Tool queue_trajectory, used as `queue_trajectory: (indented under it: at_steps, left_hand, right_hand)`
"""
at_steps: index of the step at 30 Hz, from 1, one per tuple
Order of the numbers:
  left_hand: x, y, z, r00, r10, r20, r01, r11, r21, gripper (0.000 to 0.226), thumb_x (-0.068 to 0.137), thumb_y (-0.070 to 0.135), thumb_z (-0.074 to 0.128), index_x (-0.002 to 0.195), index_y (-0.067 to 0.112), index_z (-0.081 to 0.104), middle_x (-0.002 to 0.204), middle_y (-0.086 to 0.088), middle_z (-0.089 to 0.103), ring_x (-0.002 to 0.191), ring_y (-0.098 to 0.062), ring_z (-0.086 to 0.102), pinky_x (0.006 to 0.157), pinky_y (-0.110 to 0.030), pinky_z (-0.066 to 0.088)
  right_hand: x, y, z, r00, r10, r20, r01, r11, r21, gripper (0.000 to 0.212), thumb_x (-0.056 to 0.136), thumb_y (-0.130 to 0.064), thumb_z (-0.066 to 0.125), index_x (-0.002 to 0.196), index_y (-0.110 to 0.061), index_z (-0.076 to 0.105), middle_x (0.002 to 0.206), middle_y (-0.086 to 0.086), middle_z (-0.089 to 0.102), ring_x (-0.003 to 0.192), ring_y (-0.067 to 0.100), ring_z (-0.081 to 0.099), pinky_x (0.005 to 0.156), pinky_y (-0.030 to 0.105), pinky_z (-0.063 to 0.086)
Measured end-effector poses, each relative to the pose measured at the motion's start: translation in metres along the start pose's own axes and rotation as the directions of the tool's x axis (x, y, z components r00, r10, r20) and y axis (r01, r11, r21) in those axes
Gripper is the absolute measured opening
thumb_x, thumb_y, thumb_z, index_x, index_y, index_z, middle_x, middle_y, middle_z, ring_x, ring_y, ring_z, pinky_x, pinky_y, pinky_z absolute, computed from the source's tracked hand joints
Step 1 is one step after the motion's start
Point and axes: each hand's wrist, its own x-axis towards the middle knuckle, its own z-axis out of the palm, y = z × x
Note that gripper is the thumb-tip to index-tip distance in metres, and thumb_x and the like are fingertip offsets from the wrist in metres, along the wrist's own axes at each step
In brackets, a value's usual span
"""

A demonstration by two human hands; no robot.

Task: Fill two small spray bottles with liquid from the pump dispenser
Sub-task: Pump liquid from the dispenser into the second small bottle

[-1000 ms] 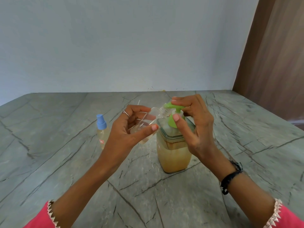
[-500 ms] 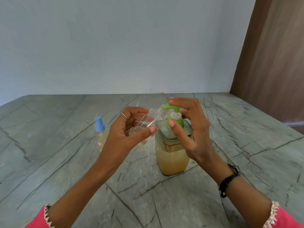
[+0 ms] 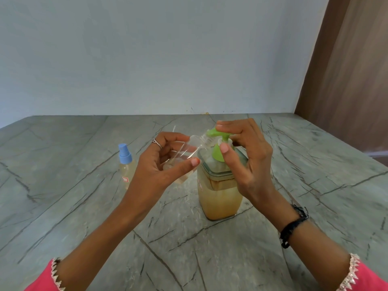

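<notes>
Capped bottle (image 3: 125,164) left of dispenser (image 3: 219,192): filled. My left hand (image 3: 161,164) holds open bottle (image 3: 189,152) at spout, approx. part-full; right hand (image 3: 241,156) grips pump head (image 3: 218,135).

Both forearms are bare to short pink sleeves, the left sleeve (image 3: 45,279) and the right sleeve (image 3: 369,276) each edged with a pale, toothed lace trim. A silver ring (image 3: 157,143) sits on a finger of the left hand (image 3: 159,164). A black beaded bracelet (image 3: 294,225) circles the right wrist
</notes>
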Motion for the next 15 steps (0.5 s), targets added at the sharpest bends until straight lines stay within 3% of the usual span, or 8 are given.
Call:
queue_trajectory:
  at_steps: [7, 10, 15]
  left_hand:
    - [0.0004, 0.0014, -0.0001, 1.000, 0.007, 0.000, -0.007, 1.000, 0.012, 0.041, 0.060, 0.037, 0.073, 0.098, 0.029, 0.058, 0.099, 0.006, 0.069, 0.089, -0.007, 0.067, 0.068, -0.014, 0.052]
    - [0.0002, 0.0015, -0.0003, 1.000, 0.003, -0.004, -0.003, 1.000, 0.017, 0.036, 0.065, 0.025, 0.073, 0.097, 0.027, 0.057, 0.096, 0.009, 0.069, 0.086, -0.006, 0.067, 0.067, -0.014, 0.052]
    - [0.0006, 0.0022, -0.0004, 1.000, 0.003, -0.006, -0.003, 0.999, 0.032, 0.034, 0.065, 0.025, 0.070, 0.096, 0.028, 0.058, 0.093, 0.012, 0.070, 0.085, -0.005, 0.067, 0.068, -0.014, 0.052]
  right_hand:
    - [-0.0090, 0.0023, -0.0005, 0.999, -0.018, 0.051, 0.017, 1.000, 0.005, 0.036, 0.087, -0.026, 0.051, 0.121, -0.011, 0.052, 0.123, -0.005, 0.053, 0.117, 0.011, 0.054, 0.094, 0.030, 0.048]
    - [-0.0076, 0.0028, -0.0002, 0.999, -0.023, 0.038, 0.022, 1.000, 0.014, 0.034, 0.087, -0.024, 0.051, 0.118, -0.011, 0.054, 0.119, -0.004, 0.055, 0.113, 0.010, 0.056, 0.090, 0.030, 0.050]
    - [0.0000, 0.0022, 0.0014, 1.000, -0.021, -0.022, 0.021, 1.000, -0.010, 0.020, 0.087, -0.025, 0.052, 0.103, -0.016, 0.059, 0.104, -0.002, 0.058, 0.098, 0.005, 0.059, 0.073, 0.025, 0.053]
